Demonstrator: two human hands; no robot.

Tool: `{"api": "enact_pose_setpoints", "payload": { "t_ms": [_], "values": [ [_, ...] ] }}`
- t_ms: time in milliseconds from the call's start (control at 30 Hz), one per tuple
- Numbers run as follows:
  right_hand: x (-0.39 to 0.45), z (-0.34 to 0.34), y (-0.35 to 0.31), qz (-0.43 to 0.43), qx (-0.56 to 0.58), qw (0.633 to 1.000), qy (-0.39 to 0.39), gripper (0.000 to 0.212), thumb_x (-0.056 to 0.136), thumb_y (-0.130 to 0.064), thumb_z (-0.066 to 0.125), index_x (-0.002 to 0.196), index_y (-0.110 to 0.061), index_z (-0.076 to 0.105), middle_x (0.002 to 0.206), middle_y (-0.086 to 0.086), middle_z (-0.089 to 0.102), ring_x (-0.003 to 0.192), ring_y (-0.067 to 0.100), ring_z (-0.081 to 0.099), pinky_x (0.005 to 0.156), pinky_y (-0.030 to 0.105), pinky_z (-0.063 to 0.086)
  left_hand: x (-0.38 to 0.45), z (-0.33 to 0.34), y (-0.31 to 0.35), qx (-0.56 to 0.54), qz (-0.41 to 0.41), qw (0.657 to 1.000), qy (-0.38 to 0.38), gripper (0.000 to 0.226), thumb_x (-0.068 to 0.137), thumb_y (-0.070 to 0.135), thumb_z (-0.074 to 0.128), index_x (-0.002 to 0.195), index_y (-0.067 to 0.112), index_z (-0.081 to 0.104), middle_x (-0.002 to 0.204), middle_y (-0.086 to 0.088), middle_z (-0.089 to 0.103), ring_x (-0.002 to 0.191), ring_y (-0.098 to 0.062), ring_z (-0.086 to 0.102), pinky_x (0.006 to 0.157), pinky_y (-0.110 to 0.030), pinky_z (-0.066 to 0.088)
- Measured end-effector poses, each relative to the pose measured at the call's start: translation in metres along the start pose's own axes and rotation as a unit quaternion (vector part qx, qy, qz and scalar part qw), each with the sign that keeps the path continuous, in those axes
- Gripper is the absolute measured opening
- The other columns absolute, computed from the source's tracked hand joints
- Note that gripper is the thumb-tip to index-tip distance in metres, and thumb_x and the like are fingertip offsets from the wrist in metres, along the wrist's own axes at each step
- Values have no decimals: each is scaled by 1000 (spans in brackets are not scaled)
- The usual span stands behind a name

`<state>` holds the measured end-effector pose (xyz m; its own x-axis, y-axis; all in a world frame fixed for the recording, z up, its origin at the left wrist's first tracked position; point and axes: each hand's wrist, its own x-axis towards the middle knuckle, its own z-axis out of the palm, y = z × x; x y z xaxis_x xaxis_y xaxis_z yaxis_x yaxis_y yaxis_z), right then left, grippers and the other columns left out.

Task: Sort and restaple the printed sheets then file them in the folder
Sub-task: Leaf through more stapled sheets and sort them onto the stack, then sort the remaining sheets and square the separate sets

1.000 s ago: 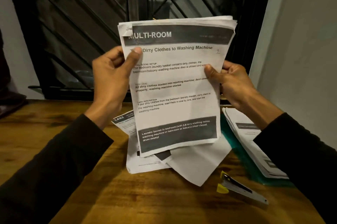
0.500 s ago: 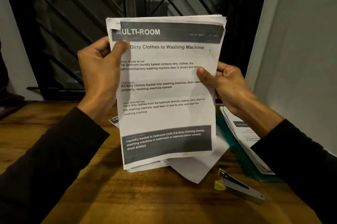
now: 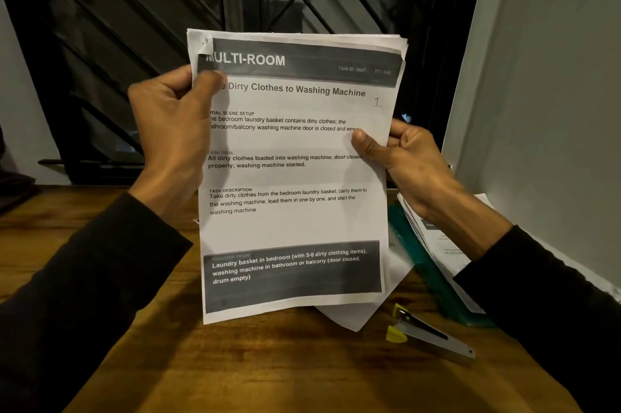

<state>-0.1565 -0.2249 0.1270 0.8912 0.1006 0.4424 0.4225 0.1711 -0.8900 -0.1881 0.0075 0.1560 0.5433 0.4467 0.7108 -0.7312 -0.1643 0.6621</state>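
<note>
While both hands hold the stack of white printed sheets (image 3: 295, 174) upright in front of the camera, the step in hand looks like squaring the pages before stapling. The left hand (image 3: 171, 130) grips the upper left edge, its thumb lying over the heading beside a creased, torn-looking top corner. The right hand (image 3: 403, 160) pinches the right edge about halfway down, thumb on the front page. The hands are apart, one on each side of the stack, each clamped on the paper.

To do this well, I judge the stack should be tapped on its lower edge until the staggered page edges at the top right line up, with the grip loosened just enough to let the sheets slide. The damaged corner probably calls for a fresh staple set a little away from the tear.

Below, the brown wooden tabletop (image 3: 235, 372) carries a grey metal stapler with a yellow tip (image 3: 426, 335), near the stack's lower right corner. A teal plastic folder (image 3: 433, 278) lies just beyond it, with more printed pages (image 3: 447, 244) resting on it. A loose white sheet (image 3: 349, 316) pokes out beneath the held stack. Behind stands a dark metal window grille (image 3: 134, 26); a pale wall (image 3: 554, 76) rises at the right.
</note>
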Motion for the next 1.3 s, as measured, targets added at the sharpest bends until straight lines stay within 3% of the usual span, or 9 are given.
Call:
{"api": "enact_pose_setpoints", "payload": {
  "t_ms": [400,567,667,733,833,967,1100,1200,1300],
  "values": [
    [-11,-1,-14,29,-19,999,-9,32,82,-15,69,113,-7,64,96,4,75,81,15,73,62,23,57,-3,-1,-1,38,41,998,-19,18,94,14,60,83,23,71,74,21,73,73,-3,70,66,-21,54],
    [3,-26,-69,-104,-234,966,47,67,68,-45,75,127,-22,51,121,-5,63,100,7,66,80,23,55,4,-2,17,111,106,976,-155,11,99,18,58,97,21,69,82,30,71,82,1,70,71,-14,53],
    [-3,-25,-107,-124,-431,888,-104,60,72,-51,68,126,-27,55,114,-12,66,100,0,64,83,20,53,2,8,32,149,177,945,-231,12,99,16,58,105,15,68,83,28,70,81,3,67,68,-14,51],
    [-9,-17,-116,-70,-479,851,-205,46,80,-43,66,120,-21,62,102,-8,73,91,2,69,77,20,56,-1,21,37,154,220,925,-267,15,97,12,60,107,7,69,89,7,73,80,-4,64,68,-30,51],
    [-16,-12,-113,-43,-492,838,-231,23,87,-29,67,104,-14,69,90,-9,75,80,6,72,67,18,57,-8,43,36,153,243,906,-310,18,96,12,62,104,-1,70,93,-20,70,83,-22,66,75,-42,52],
    [-27,-32,-107,-51,-486,862,-134,13,85,-27,70,91,-15,72,78,-6,75,69,7,71,61,24,59,-12,52,24,83,131,901,-405,23,91,13,66,114,12,67,103,8,75,93,-4,71,75,-21,58],
    [-40,-80,-107,-30,-439,896,57,14,85,-23,71,72,-19,68,57,-12,68,48,1,61,54,20,53,-13,43,-22,103,10,898,-428,5,90,13,65,91,14,70,73,14,74,63,4,67,57,-10,49],
    [-58,-127,-92,33,-357,916,178,9,85,-20,70,77,-16,70,58,-8,69,51,8,63,65,28,58,-15,32,-65,122,-58,917,-375,8,90,11,65,84,14,70,71,-3,72,57,2,61,55,-10,49],
    [-82,-158,-56,79,-228,912,332,6,89,-11,65,92,-8,69,57,-10,68,46,3,63,46,18,53,-18,18,-101,151,-114,936,-296,10,92,9,64,84,12,69,79,-18,69,56,-1,60,58,-12,51]
  ]
}}
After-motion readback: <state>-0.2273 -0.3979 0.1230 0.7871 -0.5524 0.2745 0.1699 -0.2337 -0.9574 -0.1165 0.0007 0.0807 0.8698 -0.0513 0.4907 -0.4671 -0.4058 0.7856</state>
